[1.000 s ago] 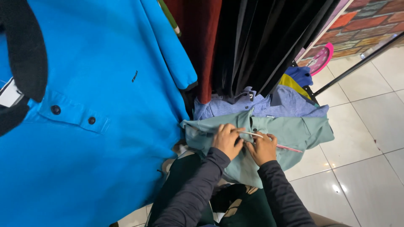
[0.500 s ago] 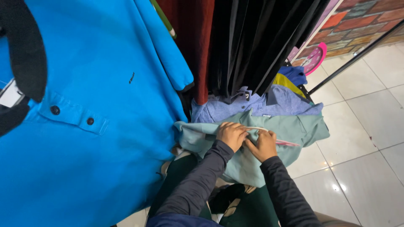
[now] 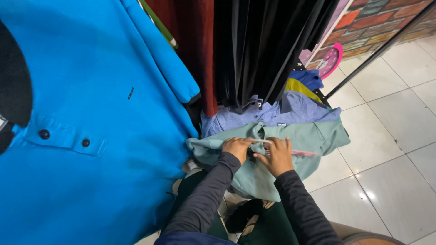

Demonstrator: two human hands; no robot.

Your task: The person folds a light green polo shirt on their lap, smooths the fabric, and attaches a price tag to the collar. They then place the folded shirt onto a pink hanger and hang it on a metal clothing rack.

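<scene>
Both hands grip the green shirt (image 3: pixel 290 136) lying atop the pile beneath the hanging clothes, left hand (image 3: pixel 236 147) closed on fabric, right hand (image 3: pixel 278 156) seemingly pinching a pink hanger (image 3: pixel 302 153), which wants feeding gently through the neckline without stretching it.
</scene>
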